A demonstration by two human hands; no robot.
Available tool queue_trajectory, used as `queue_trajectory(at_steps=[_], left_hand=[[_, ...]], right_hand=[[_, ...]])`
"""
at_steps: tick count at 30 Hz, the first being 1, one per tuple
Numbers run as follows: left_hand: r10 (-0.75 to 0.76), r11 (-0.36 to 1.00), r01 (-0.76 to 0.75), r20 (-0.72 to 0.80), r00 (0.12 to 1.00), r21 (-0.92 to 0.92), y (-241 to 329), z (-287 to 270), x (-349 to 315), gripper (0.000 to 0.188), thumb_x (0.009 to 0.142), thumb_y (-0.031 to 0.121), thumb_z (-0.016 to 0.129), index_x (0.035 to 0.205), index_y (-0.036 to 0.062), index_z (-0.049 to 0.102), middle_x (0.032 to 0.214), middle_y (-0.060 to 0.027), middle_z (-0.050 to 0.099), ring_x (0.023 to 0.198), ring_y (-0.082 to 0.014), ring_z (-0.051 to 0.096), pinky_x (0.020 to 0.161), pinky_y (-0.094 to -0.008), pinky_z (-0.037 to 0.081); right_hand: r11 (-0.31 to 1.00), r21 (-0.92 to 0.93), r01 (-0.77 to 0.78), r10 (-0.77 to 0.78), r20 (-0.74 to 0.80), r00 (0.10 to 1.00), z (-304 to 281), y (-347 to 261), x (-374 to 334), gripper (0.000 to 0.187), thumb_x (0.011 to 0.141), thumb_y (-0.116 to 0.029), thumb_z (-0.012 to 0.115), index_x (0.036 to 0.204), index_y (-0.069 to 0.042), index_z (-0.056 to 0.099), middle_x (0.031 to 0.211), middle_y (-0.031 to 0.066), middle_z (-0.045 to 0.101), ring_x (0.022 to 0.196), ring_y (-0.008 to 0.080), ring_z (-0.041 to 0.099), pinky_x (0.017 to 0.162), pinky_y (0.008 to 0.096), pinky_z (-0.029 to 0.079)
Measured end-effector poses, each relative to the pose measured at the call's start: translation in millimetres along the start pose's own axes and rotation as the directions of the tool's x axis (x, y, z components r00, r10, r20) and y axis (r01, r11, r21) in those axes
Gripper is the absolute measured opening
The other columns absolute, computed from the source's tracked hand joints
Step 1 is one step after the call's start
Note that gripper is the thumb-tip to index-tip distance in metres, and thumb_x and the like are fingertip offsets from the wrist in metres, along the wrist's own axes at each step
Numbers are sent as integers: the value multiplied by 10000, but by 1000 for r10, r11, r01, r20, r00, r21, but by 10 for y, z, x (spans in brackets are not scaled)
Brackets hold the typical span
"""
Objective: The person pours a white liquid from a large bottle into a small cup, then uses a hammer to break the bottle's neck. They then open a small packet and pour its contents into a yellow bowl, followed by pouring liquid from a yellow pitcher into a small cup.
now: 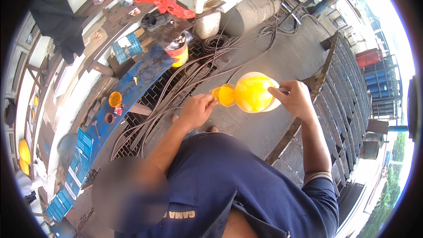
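Note:
My left hand is closed around a small orange-yellow cup, fingers at its left side. Right beside the cup is a larger round, pale-rimmed jug that looks bright yellow-orange inside. My right hand grips this jug at its right edge, by what seems to be a handle. The cup and the jug's left rim meet or overlap in the view; whether liquid runs between them I cannot tell. Both are held over the floor in front of my dark blue shirt.
On a blue bench at left stand an orange container and a brown mug. A yellow-red bucket stands behind. Hoses cross the floor near a grey cylindrical tank. Dark slatted metal rises at right.

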State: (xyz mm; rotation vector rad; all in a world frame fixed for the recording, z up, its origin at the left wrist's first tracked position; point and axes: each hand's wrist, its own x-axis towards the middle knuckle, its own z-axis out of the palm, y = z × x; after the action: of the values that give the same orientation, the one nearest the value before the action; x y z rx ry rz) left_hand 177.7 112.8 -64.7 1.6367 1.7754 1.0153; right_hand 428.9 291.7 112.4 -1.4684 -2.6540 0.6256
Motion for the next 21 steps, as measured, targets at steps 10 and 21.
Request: queue_trajectory(at_steps=[10,21], left_hand=[[-48,998,51,-95,994,25,-809,-1098,-110,262,1006,268,632,923,20,641,850,-201,679,815,-421,662,724,-518,508],[-266,963,268,-234,935,-25,-1533,-1882,-438,260,1009,268,617,923,24,642,871,-186,687,848,-414,668,740,-512,513]], right_hand=[[997,2,75,-75,-5,997,459,-1280,692,411,889,-351,808,802,43,729,554,108,487,505,171,440,533,376,392],[975,14,223,-223,93,970,1105,-2234,1566,433,873,-421,804,878,11,778,592,145,616,524,250,593,595,394,485]])
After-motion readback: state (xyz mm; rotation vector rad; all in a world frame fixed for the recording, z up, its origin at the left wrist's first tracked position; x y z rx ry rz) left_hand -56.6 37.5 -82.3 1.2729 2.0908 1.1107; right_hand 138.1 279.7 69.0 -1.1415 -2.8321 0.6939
